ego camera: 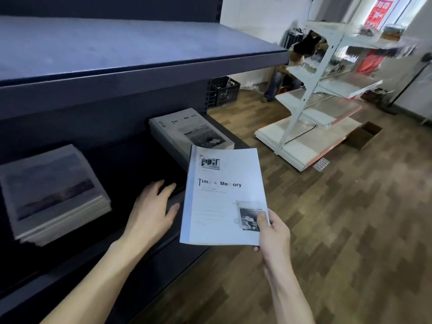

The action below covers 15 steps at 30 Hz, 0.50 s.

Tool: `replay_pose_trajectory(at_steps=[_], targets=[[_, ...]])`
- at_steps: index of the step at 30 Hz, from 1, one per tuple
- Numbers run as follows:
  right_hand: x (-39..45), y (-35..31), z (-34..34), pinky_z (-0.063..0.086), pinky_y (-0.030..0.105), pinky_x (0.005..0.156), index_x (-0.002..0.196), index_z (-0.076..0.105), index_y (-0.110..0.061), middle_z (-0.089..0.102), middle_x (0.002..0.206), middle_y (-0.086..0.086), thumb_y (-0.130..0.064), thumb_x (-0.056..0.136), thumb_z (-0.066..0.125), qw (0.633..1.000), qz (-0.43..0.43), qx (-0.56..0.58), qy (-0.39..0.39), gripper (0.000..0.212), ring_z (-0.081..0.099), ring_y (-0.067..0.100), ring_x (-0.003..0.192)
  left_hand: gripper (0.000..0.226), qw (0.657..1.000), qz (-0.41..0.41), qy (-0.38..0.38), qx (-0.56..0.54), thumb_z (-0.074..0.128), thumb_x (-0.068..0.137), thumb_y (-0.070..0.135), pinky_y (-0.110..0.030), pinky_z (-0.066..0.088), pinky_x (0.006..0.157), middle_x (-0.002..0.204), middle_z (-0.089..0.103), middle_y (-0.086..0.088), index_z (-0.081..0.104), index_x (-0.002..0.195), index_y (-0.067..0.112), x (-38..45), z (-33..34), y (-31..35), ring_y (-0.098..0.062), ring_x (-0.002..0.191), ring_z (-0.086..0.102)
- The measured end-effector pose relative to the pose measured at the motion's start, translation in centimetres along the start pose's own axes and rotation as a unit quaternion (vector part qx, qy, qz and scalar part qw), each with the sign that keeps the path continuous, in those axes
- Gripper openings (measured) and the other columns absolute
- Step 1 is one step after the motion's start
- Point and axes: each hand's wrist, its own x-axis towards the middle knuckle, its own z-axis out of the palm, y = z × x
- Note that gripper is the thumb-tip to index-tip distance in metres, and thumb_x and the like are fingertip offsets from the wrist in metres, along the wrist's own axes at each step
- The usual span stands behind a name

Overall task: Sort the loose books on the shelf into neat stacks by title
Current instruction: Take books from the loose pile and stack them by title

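"Time & Memory" book [224, 197] is pinched at its lower right corner by the right hand [272, 232], held just off the dark shelf [93, 73]. Left hand [152, 211] rests open-fingered on the shelf edge, between the matching stack [189, 132] and a landscape-cover stack [53, 192].

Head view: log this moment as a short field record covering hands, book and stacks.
held book: Time & Memory booklet, cover up, off the shelf
right hand: pinches the booklet's lower right corner
left hand: open, fingers on the dark shelf edge
right stack: top cover reads Time & Memory
left stack: landscape photo cover, title unreadable
likely destination: right stack, matching title
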Motion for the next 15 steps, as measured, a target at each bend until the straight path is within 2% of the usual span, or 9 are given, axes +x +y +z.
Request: replay_pose_trajectory(at_steps=[6,9,15], targets=[[4.6,-1.0,1.9,0.037,0.023,0.037,0.108,0.071,-0.020,0.069,0.080,-0.002,-0.016,0.103,0.047,0.999,0.009,-0.020,-0.029,0.025,0.052,0.002,0.047,0.056,0.999,-0.036,-0.021,-0.006,0.053,0.096,0.040,-0.045,0.036,0.111,0.158,0.026,-0.003,0.037,0.148,0.026,3.8,0.3,1.0,-0.027,0.143,0.030],[7.1,-1.5,2.7,0.036,0.023,0.037,0.106,0.071,-0.017,0.067,0.076,-0.003,-0.016,0.103,0.047,0.999,0.008,-0.024,-0.046,0.024,0.050,0.004,0.046,0.055,0.998,-0.051,-0.025,-0.011,0.052,0.096,0.038,-0.043,0.037,0.111,0.159,0.024,-0.003,0.038,0.147,0.024,5.2,0.5,0.9,-0.025,0.144,0.027],[12.8,-3.0,3.9,0.037,0.023,0.036,0.109,0.068,-0.019,0.068,0.079,0.000,-0.018,0.104,0.046,0.991,-0.006,-0.054,-0.121,0.022,0.051,0.002,0.043,0.056,0.992,-0.125,-0.011,-0.011,0.050,0.097,0.039,-0.040,0.034,0.112,0.160,0.018,0.001,0.034,0.149,0.026,7.0,2.0,1.5,-0.022,0.146,0.022]])
